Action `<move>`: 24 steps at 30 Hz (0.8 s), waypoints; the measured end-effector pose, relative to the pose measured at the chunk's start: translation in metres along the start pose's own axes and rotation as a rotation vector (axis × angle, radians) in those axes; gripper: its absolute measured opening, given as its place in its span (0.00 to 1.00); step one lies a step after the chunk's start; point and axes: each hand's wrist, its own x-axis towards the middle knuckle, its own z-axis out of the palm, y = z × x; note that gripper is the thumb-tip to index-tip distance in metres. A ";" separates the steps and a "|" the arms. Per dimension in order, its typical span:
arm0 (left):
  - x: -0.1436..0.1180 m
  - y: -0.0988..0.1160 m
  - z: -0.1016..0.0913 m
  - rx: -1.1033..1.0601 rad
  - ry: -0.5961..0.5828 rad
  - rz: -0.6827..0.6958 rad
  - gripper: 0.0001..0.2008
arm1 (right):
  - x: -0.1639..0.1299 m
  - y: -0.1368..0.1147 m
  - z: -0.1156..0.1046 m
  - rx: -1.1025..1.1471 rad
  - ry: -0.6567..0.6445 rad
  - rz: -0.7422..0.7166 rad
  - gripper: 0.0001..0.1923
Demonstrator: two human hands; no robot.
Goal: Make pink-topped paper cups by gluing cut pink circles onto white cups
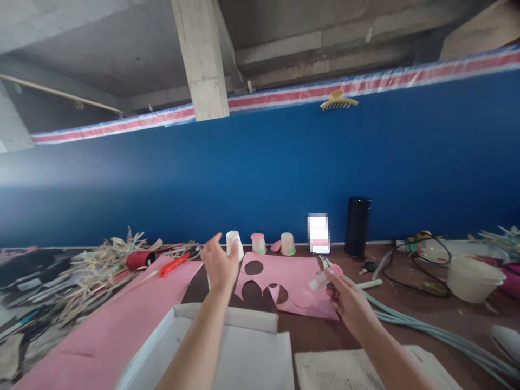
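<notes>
At the far left of the desk (410, 314) lies a heap of dry straw-like strips (95, 265), with a red roll (140, 260) resting against it. Just to its right a long pink paper sheet (117, 325) runs toward the near edge, and a red-handled tool (175, 264) lies across its far corner. A white open box (227, 352) sits at the near edge, under the left forearm.

The left hand (219, 265) is raised above the desk, its fingers (214, 241) closed around a white paper cup (234, 244) that tilts slightly (only the cup's upper part shows past the hand). Beyond it, near the blue wall (260, 179), stand two more upturned cups, one with a pink top (258, 243) and one with a green rim (287, 244), well apart from the hand.

Between the hands lies a second pink sheet with round holes cut out (284, 281). A loose pink disc (303, 299) rests on it.

The right hand (345, 298) hovers over that sheet's right edge, its fingers pinched on a small tool with pink handles (327, 271), likely scissors; its blurred tip cannot be made out. Farther right stand a black cylinder (357, 226) by the wall, a loop of black cable (422, 265), pale hoses (426, 330) and a white tub (473, 277). Printed papers (337, 371) lie at the near edge.
</notes>
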 end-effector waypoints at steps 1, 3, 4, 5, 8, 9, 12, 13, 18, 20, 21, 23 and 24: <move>0.005 -0.011 -0.005 0.063 -0.007 -0.054 0.32 | -0.001 -0.001 0.001 0.016 -0.002 -0.001 0.17; 0.006 -0.034 -0.010 0.156 -0.106 -0.192 0.43 | -0.002 -0.003 0.002 0.057 -0.009 -0.007 0.16; 0.002 -0.045 -0.010 0.183 -0.184 -0.239 0.48 | -0.002 -0.004 0.002 0.079 -0.013 -0.012 0.16; -0.003 -0.055 -0.007 0.201 -0.262 -0.268 0.52 | -0.002 -0.005 0.002 0.099 -0.017 -0.018 0.16; -0.021 -0.078 0.005 0.240 -0.397 -0.375 0.53 | 0.000 -0.006 0.000 0.153 -0.026 -0.035 0.14; -0.025 -0.082 0.009 0.229 -0.422 -0.380 0.51 | 0.001 -0.006 -0.002 0.163 -0.028 -0.038 0.14; -0.030 -0.086 0.018 0.147 -0.446 -0.414 0.40 | 0.004 -0.004 -0.007 0.170 -0.022 -0.044 0.14; -0.030 -0.083 0.018 0.117 -0.437 -0.415 0.36 | 0.005 -0.004 -0.008 0.169 -0.018 -0.048 0.14; -0.040 -0.031 0.013 -0.118 -0.347 -0.258 0.29 | 0.004 -0.006 -0.008 0.185 -0.008 -0.060 0.14; -0.054 0.002 0.010 -0.359 -0.456 -0.126 0.27 | 0.002 -0.009 -0.007 0.216 0.000 -0.054 0.14; -0.062 0.018 0.009 -0.482 -0.548 -0.069 0.27 | 0.001 -0.011 -0.006 0.232 0.002 -0.053 0.14; -0.080 0.044 0.010 -0.630 -0.730 -0.020 0.27 | -0.001 -0.014 -0.006 0.250 0.008 -0.061 0.15; -0.088 0.053 0.011 -0.652 -0.782 0.000 0.26 | -0.001 -0.015 -0.006 0.250 0.013 -0.071 0.15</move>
